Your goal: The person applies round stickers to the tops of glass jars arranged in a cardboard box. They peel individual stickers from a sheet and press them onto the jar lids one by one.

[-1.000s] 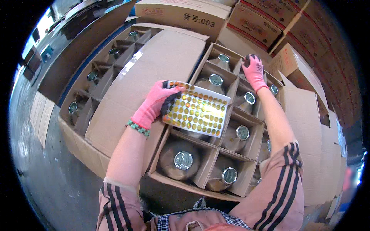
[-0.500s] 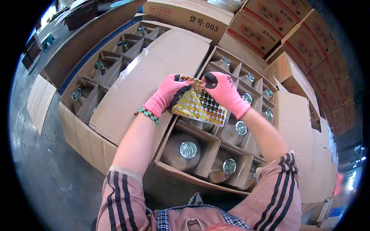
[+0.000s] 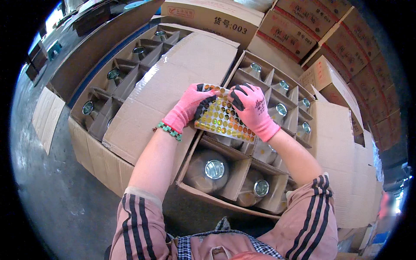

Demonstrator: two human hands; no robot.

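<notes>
A sheet of round, shiny gold stickers [image 3: 221, 117] hangs tilted between my hands, above an open carton. My left hand [image 3: 190, 105], in a pink glove with black fingertips, pinches its upper left part. At the sheet's upper right edge, my right hand [image 3: 253, 108], gloved alike, is closed with its fingers curled in. Whether a loose sticker is between the right fingertips is hidden. Below, glass bottles [image 3: 214, 169] with round, silvery mouths stand upright in the compartments of the carton [image 3: 225, 207]. The sheet and my right hand cover some of them.
To the left, another divided carton [image 3: 97, 151] holds more glass bottles [image 3: 88, 107], partly covered by a cardboard flap [image 3: 173, 65]. Stacked closed cartons [image 3: 286, 34] rise at the back and right. A flat cardboard piece [image 3: 47, 119] lies on the floor at the left.
My right hand has turned, its fingers curling over the sheet's upper right edge, and shifted slightly down. The left hand keeps its grip. The whole view has shifted slightly.
</notes>
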